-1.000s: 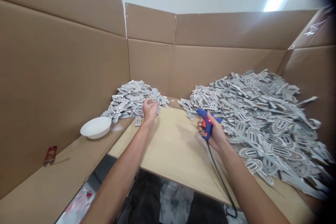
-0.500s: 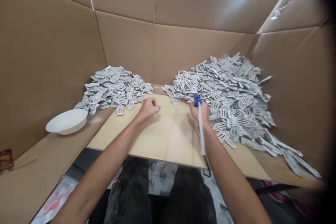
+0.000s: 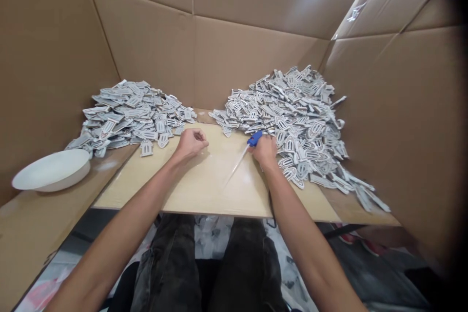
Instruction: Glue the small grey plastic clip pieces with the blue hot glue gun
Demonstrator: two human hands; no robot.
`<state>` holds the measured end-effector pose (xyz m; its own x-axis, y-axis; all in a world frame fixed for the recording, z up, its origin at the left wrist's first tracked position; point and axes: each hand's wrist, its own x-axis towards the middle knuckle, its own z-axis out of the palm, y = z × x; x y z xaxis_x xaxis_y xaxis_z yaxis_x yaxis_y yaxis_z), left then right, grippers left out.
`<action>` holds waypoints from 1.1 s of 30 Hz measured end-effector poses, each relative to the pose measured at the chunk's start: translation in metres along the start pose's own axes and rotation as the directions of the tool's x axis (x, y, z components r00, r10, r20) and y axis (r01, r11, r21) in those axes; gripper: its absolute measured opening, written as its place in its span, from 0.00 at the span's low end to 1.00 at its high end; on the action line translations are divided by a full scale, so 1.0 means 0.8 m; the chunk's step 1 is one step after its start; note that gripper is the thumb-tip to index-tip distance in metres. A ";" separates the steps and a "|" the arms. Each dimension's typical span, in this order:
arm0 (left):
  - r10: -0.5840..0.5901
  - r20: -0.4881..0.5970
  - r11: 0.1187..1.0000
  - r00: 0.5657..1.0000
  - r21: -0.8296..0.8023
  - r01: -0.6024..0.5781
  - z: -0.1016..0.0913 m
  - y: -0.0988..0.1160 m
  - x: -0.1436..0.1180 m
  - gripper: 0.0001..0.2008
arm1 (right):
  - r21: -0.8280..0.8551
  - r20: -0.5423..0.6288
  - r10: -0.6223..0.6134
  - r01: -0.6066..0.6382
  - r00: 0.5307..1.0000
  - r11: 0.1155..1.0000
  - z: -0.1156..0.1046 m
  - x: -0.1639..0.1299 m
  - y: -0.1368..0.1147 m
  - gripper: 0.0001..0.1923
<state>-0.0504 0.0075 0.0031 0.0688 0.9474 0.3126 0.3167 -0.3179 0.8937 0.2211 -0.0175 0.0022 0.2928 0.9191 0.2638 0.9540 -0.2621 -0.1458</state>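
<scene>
Cardboard walls are enclosing the counter (image 3: 204, 190). My right hand (image 3: 263, 150) is gripping the glue gun (image 3: 254, 138), its stick pointing toward me, beside the right pile (image 3: 292, 112); my left hand (image 3: 190, 142) is lying clenched left of the gun, and I cannot tell whether it holds anything.

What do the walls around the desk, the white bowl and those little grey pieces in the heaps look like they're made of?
The walls: plain brown cardboard, matte, with fold creases and taped seams. The white bowl: smooth and slightly glossy, plastic or ceramic; the look leaves it open. The grey pieces: thin flat cut-outs with slots, pale faces and brownish edges, probably layered card or thin wood. The glue gun in the right hand: blue plastic.
</scene>
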 end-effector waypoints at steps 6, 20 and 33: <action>0.033 -0.013 0.999 0.999 0.029 -0.033 0.001 0.004 -0.005 0.01 | 0.093 -0.036 0.031 -0.028 0.999 0.995 -0.001 0.002 0.000 0.23; -0.004 -0.012 1.000 1.000 -0.017 0.004 0.002 -0.002 -0.005 0.05 | 0.032 -0.126 0.212 -0.209 0.969 0.977 0.007 0.007 -0.007 0.22; -0.076 -0.035 0.997 0.997 -0.022 0.075 0.003 0.000 -0.005 0.07 | 0.087 -0.257 0.296 -0.283 0.920 0.955 0.003 0.013 0.000 0.21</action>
<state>-0.0486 0.0039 0.0009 0.0117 0.9669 0.2548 0.3005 -0.2464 0.9214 0.2242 -0.0071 0.0031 0.5681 0.6926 0.4445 0.8229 -0.4846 -0.2968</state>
